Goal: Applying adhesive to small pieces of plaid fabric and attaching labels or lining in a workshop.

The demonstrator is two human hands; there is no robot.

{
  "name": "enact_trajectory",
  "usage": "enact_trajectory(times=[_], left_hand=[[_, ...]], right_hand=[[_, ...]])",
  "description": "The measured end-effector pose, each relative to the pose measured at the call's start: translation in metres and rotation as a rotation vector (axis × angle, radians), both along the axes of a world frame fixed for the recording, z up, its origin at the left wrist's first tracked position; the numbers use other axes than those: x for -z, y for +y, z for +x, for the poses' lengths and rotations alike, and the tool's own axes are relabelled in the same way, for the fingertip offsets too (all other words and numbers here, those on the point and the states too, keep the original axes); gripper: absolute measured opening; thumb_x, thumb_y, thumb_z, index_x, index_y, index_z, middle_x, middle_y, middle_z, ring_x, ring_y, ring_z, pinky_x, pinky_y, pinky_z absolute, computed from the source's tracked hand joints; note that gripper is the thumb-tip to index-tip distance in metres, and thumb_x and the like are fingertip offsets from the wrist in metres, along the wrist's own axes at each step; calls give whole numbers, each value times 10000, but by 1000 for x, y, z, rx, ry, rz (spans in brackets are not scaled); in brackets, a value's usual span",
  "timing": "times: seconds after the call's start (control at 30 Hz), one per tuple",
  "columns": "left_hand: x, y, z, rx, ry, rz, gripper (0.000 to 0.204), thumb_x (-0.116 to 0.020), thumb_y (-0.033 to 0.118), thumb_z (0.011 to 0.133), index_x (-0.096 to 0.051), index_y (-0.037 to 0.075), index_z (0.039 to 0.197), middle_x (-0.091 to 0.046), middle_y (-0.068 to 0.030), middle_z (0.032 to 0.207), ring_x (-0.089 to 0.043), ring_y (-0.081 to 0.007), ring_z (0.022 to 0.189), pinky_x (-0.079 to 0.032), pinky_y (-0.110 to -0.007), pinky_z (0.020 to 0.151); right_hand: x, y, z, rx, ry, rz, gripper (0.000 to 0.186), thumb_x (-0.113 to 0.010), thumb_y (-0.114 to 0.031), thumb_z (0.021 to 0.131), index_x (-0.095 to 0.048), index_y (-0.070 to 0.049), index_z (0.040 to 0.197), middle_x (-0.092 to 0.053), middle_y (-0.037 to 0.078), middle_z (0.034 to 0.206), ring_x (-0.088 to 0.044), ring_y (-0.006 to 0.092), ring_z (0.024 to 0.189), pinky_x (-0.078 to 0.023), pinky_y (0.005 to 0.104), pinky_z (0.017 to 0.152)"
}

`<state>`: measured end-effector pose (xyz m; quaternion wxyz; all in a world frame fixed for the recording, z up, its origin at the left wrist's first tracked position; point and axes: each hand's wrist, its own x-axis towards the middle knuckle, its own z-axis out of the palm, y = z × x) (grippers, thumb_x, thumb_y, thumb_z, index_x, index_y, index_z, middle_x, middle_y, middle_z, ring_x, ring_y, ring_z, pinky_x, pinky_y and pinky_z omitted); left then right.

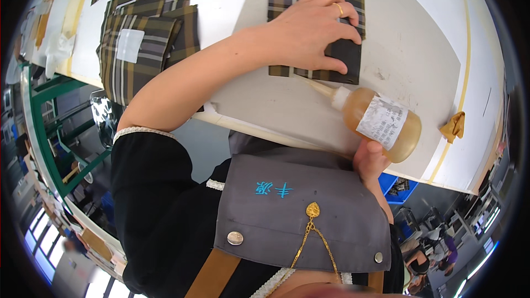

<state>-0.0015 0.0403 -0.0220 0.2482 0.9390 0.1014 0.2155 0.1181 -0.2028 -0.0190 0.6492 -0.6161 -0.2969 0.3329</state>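
A plaid fabric piece in brown, black and white lies flat on the table, with a plain dark section at its near right. My left hand rests over it, fingers spread and palm down, partly hiding a pale patch near its far edge. In my right hand is a squeeze bottle of amber liquid, tilted on its side. Its long thin nozzle points left, the tip by the piece's near edge; whether it touches cannot be made out. The bottle hides most of the right hand's fingers.
An untidy stack of plaid pieces sits at the left, the top one bearing a pale rectangular patch. A crumpled tan scrap lies at the right near a yellow tape line. Below the table edge are a blue bin and a green metal frame.
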Motion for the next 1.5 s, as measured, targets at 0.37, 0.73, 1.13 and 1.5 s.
enact_trajectory(times=[0.37,0.73,1.13,1.5], left_hand=[[-3,21,-5,-79,-171,-38,257,-729,240,720,-656,78,907,-541,-43,1054,-440,-247,1095,-402,-341,912],[-23,63,-37,-284,170,-205,109,-691,128,750,-639,52,809,-575,-48,861,-526,-217,865,-437,-342,775],[-21,62,-35,-324,170,-142,142,-710,157,736,-636,62,811,-573,-37,878,-528,-222,856,-438,-345,785],[-51,62,-37,-269,303,-181,156,-639,154,789,-643,14,859,-577,-129,941,-510,-264,939,-429,-356,850]], right_hand=[[-25,52,23,33,616,54,733,-587,-474,839,-302,-46,1361,-410,87,1356,-418,246,1247,-351,435,1028],[-13,94,32,-154,-293,134,926,-828,-321,652,-294,-10,1341,-461,133,1281,-476,232,1166,-404,385,967],[-32,125,25,-321,-550,114,886,-870,-306,588,-344,5,1230,-504,170,1193,-519,236,1082,-446,366,899],[-22,87,45,-362,-330,16,750,-742,-351,748,-368,-21,1309,-506,74,1235,-513,211,1127,-420,370,952]])
